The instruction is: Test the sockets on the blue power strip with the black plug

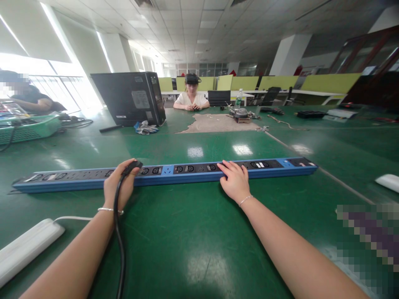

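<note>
A long blue power strip [196, 177] with black socket panels lies across the green table in front of me. My left hand [120, 182] is closed around the black plug [133, 167] of a power cord, held over the sockets left of the strip's middle. From the plug, the black cord [120, 241] hangs over my wrist and runs down toward me. Farther right, my right hand [235, 180] grips the strip, fingers over its top and thumb toward its near side. Whether the plug touches a socket is hidden by my fingers.
A white power strip [34, 245] lies at the near left. Beyond are a black computer case [127, 99], gloves [146, 128] and a green basket [34, 129]. One person [191, 97] sits across the table, another [28, 95] at far left. A bottle [239, 99] stands farther back.
</note>
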Demonstrator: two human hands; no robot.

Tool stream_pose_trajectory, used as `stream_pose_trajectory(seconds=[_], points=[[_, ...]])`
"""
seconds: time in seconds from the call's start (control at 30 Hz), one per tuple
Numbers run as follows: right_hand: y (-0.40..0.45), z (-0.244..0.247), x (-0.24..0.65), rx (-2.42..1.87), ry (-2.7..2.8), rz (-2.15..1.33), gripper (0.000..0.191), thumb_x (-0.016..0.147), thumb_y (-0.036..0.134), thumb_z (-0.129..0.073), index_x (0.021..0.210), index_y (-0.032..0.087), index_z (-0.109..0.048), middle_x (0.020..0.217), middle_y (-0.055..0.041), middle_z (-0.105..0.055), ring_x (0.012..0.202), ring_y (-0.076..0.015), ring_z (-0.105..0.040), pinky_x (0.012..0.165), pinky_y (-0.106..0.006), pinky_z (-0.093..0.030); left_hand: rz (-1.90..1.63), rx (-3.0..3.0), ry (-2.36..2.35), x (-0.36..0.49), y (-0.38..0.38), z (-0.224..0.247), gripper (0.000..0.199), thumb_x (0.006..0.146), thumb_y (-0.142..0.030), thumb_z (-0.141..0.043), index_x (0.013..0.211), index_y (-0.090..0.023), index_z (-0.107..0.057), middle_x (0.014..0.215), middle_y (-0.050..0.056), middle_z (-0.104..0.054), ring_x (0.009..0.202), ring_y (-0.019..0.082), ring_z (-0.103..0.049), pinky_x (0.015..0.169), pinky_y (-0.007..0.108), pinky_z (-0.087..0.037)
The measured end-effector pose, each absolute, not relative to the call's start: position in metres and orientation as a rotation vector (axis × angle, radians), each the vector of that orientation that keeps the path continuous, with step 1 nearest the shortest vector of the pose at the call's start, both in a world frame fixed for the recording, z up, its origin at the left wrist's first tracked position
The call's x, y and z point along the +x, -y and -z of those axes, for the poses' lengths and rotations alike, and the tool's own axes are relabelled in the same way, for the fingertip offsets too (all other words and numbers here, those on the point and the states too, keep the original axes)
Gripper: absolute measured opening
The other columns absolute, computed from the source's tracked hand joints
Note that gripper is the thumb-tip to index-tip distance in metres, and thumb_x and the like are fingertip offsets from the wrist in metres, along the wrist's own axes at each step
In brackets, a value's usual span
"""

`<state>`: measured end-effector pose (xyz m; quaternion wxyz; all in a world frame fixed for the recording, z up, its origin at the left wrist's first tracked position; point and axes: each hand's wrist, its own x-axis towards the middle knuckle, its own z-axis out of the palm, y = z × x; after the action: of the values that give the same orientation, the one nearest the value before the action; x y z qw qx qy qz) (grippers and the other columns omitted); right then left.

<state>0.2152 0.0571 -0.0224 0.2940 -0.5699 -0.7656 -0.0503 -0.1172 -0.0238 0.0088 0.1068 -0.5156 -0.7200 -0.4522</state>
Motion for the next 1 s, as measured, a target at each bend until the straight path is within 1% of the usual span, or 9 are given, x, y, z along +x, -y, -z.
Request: stream_pose_trajectory(seconds=[0.1,0.27,0.43,0.57,0.73,0.8,1.0], points=[[-0.057,0.022,0.215,-1.517,2.031,0.126,0.047,0.074,0.016,-0.044,0.116,0.030,-0.060,0.129,0.0015,-0.054,0.121,-0.0201,-0.042,0.105,-0.048,-0.018,1.163,-1.674,2.109,-0.095,0.020,-0.014,0.036,0.079,-0.043,-0.055,0.111,-0.029,-0.060,0.099,0.003,-0.069,0.093,0.020,-0.062,0.088,0.036,-0.044],[-0.057,0.021,0.215,-1.523,2.029,0.116,0.047,0.074,0.017,-0.043,0.116,0.030,-0.060,0.129,0.0019,-0.054,0.122,-0.0200,-0.041,0.105,-0.048,-0.018,1.077,-1.795,2.086,-0.068,0.005,-0.018,0.036,0.081,-0.041,-0.051,0.115,-0.029,-0.057,0.100,0.002,-0.069,0.093,0.020,-0.063,0.088,0.033,-0.044],[-0.056,0.021,0.215,-1.522,2.034,0.104,0.047,0.074,0.017,-0.043,0.116,0.030,-0.059,0.130,0.0026,-0.053,0.122,-0.0193,-0.041,0.106,-0.047,-0.017,0.905,-1.809,2.147,-0.056,-0.003,-0.017,0.034,0.084,-0.037,-0.046,0.116,-0.028,-0.057,0.103,0.003,-0.069,0.097,0.020,-0.062,0.089,0.035,-0.042],[-0.056,0.021,0.215,-1.527,2.025,0.095,0.047,0.074,0.017,-0.043,0.116,0.030,-0.060,0.130,0.0027,-0.053,0.122,-0.0192,-0.041,0.106,-0.047,-0.016,0.868,-1.800,2.160,-0.054,-0.003,-0.015,0.036,0.085,-0.038,-0.044,0.117,-0.027,-0.056,0.103,0.005,-0.069,0.098,0.021,-0.062,0.089,0.036,-0.041],[-0.056,0.021,0.214,-1.531,2.016,0.090,0.047,0.073,0.017,-0.043,0.116,0.030,-0.060,0.129,0.0027,-0.054,0.122,-0.0189,-0.041,0.107,-0.046,-0.016,0.820,-1.839,2.070,-0.056,-0.005,-0.007,0.035,0.085,-0.040,-0.043,0.115,-0.026,-0.056,0.104,0.005,-0.068,0.097,0.020,-0.061,0.089,0.035,-0.040],[-0.056,0.021,0.214,-1.533,2.017,0.094,0.047,0.073,0.016,-0.043,0.115,0.030,-0.060,0.129,0.0024,-0.054,0.122,-0.0192,-0.041,0.107,-0.046,-0.016,0.800,-1.858,2.009,-0.055,-0.005,-0.004,0.035,0.086,-0.039,-0.041,0.115,-0.027,-0.056,0.107,0.004,-0.067,0.099,0.020,-0.060,0.091,0.036,-0.038],[-0.056,0.021,0.214,-1.542,2.024,0.106,0.047,0.074,0.017,-0.043,0.116,0.031,-0.060,0.129,0.0020,-0.054,0.122,-0.0203,-0.041,0.106,-0.048,-0.017,0.754,-1.863,1.904,-0.050,0.000,0.000,0.034,0.088,-0.039,-0.037,0.116,-0.030,-0.054,0.110,0.002,-0.066,0.103,0.021,-0.057,0.100,0.044,-0.024]])
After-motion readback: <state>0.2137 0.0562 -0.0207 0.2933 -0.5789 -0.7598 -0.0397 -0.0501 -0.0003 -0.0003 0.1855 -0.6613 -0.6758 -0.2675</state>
